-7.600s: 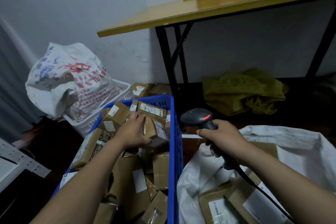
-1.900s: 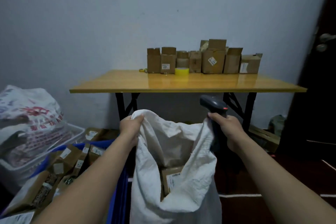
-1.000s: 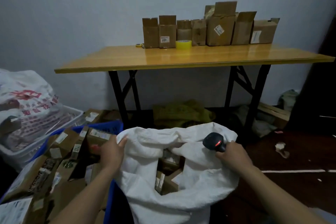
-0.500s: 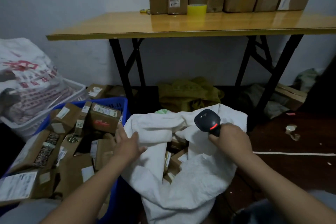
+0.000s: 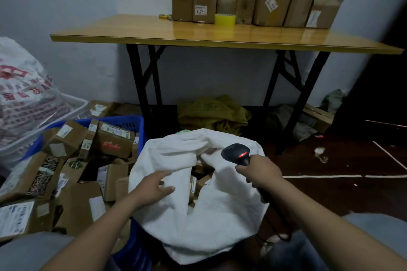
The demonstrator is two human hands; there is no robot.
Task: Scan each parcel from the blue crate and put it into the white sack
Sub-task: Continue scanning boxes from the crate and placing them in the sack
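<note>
Shows the white sack at 6 o'clock, its mouth sagging open over cardboard parcels inside, with the blue crate just beside it at 9 o'clock, heaped with more of them. Shows the left grip released, fingers straight on the sack's folded cloth, and the right grip, at 3 o'clock of the mouth, clenched round the handle of a black scanner with its red light lit.

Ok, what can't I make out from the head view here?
All head view.
Sack contents: its folded cloth hides all but a few parcels in the mouth.
Crate: parcels bury its floor; the frame edge cuts it off.
Scanner grip: hidden under the right hand.
Labels: too small and blurred to read.
</note>
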